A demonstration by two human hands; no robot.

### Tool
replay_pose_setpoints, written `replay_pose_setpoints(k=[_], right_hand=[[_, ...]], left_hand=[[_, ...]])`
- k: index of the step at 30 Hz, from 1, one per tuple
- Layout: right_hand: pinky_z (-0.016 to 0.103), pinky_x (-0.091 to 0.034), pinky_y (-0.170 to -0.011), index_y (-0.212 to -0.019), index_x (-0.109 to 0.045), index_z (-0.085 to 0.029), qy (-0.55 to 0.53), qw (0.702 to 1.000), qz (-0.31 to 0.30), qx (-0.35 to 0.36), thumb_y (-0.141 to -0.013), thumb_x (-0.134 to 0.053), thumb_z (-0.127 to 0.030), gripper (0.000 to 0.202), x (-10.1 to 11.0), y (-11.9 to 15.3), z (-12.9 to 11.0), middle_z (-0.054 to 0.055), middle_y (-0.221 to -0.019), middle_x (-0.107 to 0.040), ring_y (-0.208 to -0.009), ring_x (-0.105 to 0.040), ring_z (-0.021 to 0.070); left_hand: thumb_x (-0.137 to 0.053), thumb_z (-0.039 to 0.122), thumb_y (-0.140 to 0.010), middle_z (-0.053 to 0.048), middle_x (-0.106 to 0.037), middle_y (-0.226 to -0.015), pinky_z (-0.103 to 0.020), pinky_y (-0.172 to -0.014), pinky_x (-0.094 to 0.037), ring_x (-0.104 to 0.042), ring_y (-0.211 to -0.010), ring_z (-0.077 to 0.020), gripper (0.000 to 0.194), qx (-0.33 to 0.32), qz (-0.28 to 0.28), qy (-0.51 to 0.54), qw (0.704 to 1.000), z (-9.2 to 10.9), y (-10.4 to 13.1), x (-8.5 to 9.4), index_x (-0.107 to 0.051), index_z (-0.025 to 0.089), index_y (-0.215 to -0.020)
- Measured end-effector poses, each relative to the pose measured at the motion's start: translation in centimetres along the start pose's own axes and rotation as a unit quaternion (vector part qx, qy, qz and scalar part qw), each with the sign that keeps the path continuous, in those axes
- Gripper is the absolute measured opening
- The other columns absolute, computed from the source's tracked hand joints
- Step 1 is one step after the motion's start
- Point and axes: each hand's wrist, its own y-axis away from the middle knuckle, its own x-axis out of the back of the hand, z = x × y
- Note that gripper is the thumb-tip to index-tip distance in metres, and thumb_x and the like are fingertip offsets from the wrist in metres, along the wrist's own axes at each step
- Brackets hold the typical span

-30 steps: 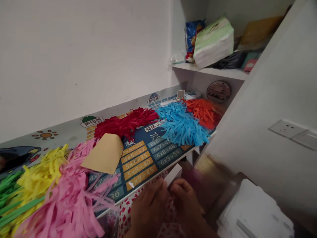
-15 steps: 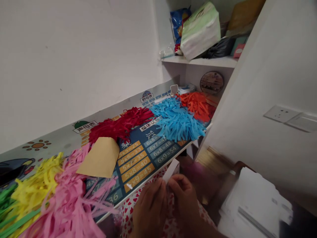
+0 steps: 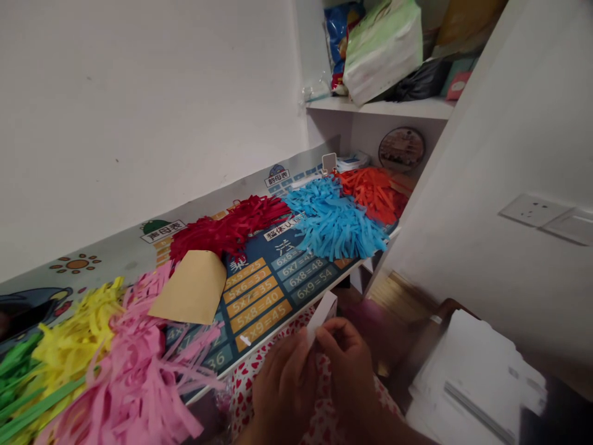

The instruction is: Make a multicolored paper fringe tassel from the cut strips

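Note:
My left hand (image 3: 283,383) is closed around the lower end of a small white folded card or narrow box (image 3: 323,313), held upright over my lap. With thumb and forefinger together, my right hand (image 3: 348,358) pinches at the near side of the same white piece. Its lower part is hidden by my fingers, so I cannot tell exactly what it is. Below both hands lies heart-patterned cloth (image 3: 245,386). Just beyond them runs the edge of the desk, covered with a printed times-table mat (image 3: 259,303).
Pink (image 3: 125,371), yellow (image 3: 81,327), dark red (image 3: 227,225), blue (image 3: 336,222) and orange (image 3: 373,194) fringed streamers lie along the desk. A tan envelope (image 3: 192,287) rests among them. White sheets (image 3: 477,371) are stacked low at right; a shelf (image 3: 384,108) hangs above.
The view has shifted slightly, so the desk and shelf sit a little higher and further right. Both hands keep hold of the white piece, with little visible finger movement.

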Motion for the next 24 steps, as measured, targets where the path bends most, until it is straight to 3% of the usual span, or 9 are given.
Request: replay_pose_setpoints(k=[6, 11, 18, 24], right_hand=[[0.022, -0.047, -0.056, -0.081, -0.056, -0.019, -0.046, 0.999, -0.018, -0.016, -0.060, -0.077, -0.031, 0.032, 0.5, 0.2, 0.1, -0.004, -0.062, -0.062, -0.058, -0.056, 0.0127], [0.023, -0.048, -0.064, -0.087, -0.054, -0.019, -0.063, 0.992, -0.104, -0.021, -0.066, -0.079, -0.030, 0.034, 1.5, 0.0, 1.1, -0.003, -0.067, -0.066, -0.064, -0.060, 0.0127], [0.026, -0.049, -0.065, -0.086, -0.056, -0.018, 0.016, 0.990, -0.141, 0.005, -0.070, -0.078, -0.033, 0.030, 2.5, -0.8, 1.3, 0.001, -0.072, -0.067, -0.068, -0.062, 0.0160], [0.026, -0.048, -0.059, -0.079, -0.056, -0.018, 0.111, 0.982, -0.144, 0.049, -0.070, -0.076, -0.037, 0.028, 2.2, -0.7, 0.7, 0.000, -0.069, -0.064, -0.063, -0.059, 0.0168]], left_hand=[[-0.047, 0.015, -0.095, -0.010, -0.069, -0.093, -0.029, -0.076, -0.057, -0.066, -0.085, -0.0178, 0.019, -0.021, -0.032, -0.063, 0.997, 0.2, -0.3, 0.5, -0.063, 0.013, -0.104], [-0.047, 0.017, -0.093, -0.010, -0.069, -0.093, -0.030, -0.073, -0.056, -0.066, -0.084, -0.0198, 0.023, -0.019, -0.089, -0.093, 0.992, 0.0, -0.6, 1.3, -0.063, 0.014, -0.108], [-0.044, 0.018, -0.091, -0.010, -0.067, -0.093, -0.033, -0.068, -0.058, -0.066, -0.081, -0.0205, 0.031, 0.039, -0.153, -0.022, 0.987, -0.2, -1.7, 2.1, -0.061, 0.015, -0.117], [-0.045, 0.025, -0.096, -0.006, -0.073, -0.098, -0.030, -0.070, -0.056, -0.069, -0.084, -0.0183, 0.023, 0.040, -0.120, 0.010, 0.992, -0.3, -2.3, 2.3, -0.066, 0.020, -0.105]])
